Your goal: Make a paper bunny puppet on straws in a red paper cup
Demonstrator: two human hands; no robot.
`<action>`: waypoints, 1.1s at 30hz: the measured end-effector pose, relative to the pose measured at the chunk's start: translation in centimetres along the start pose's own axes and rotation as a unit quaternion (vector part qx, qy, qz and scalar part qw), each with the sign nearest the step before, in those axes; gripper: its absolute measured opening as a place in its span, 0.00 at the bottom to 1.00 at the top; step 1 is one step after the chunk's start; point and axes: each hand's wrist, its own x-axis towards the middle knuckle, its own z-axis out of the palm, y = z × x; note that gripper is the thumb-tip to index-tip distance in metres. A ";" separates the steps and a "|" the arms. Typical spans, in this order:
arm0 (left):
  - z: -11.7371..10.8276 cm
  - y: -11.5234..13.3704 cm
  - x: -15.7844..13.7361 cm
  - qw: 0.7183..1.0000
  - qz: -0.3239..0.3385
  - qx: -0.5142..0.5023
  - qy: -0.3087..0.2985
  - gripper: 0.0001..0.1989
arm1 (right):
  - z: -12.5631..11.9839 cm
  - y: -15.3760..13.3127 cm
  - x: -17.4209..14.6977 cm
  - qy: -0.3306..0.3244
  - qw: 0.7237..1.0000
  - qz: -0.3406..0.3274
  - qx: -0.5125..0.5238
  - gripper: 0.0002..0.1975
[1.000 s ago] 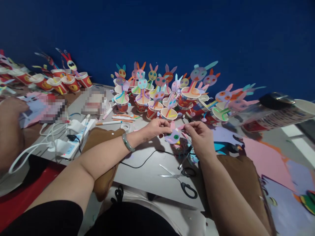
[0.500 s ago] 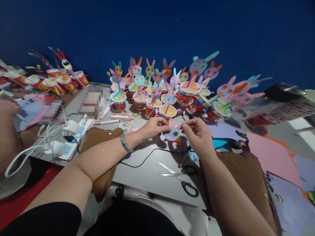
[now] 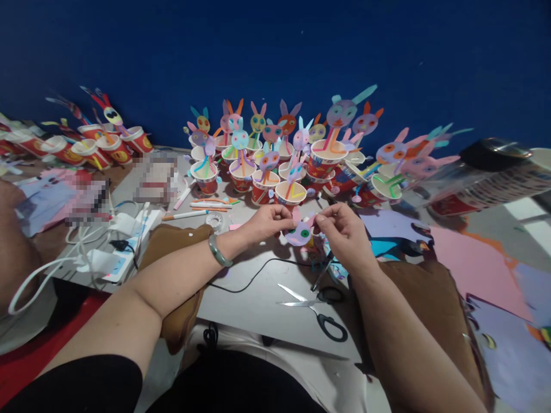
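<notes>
Two sets of fingers [image 3: 283, 224] are pinched narrow: the left hand [image 3: 271, 225] holds the lilac paper rabbit face [image 3: 298, 235] above the tabletop [image 3: 253, 310], the right hand [image 3: 343, 229] its pink ear [image 3: 310, 220]. That ear stands more upright than a second ago, seemingly now paired with the other ear [image 3: 296, 215]; beyond stand red paper cups [image 3: 322, 167].

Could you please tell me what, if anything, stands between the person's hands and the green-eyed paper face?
Nothing visible does: the left hand grips the paper face at its upper left, and the right hand is at the pink ear on its right. The scissors lie nearer the person, clear of both.
</notes>
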 end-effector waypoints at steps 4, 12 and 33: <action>0.0 0.1 0.0 1.000 0.006 0.003 -0.001 0.09 | 0.0 0.0 0.0 -0.012 1.000 0.013 0.023 0.14; -0.1 -0.5 0.2 1.000 0.022 0.006 0.000 0.11 | 0.2 -0.1 0.1 -0.004 0.998 0.039 0.051 0.15; 0.2 0.1 -0.2 1.000 0.019 0.014 0.014 0.11 | 0.1 0.2 0.1 -0.031 0.995 0.060 0.076 0.23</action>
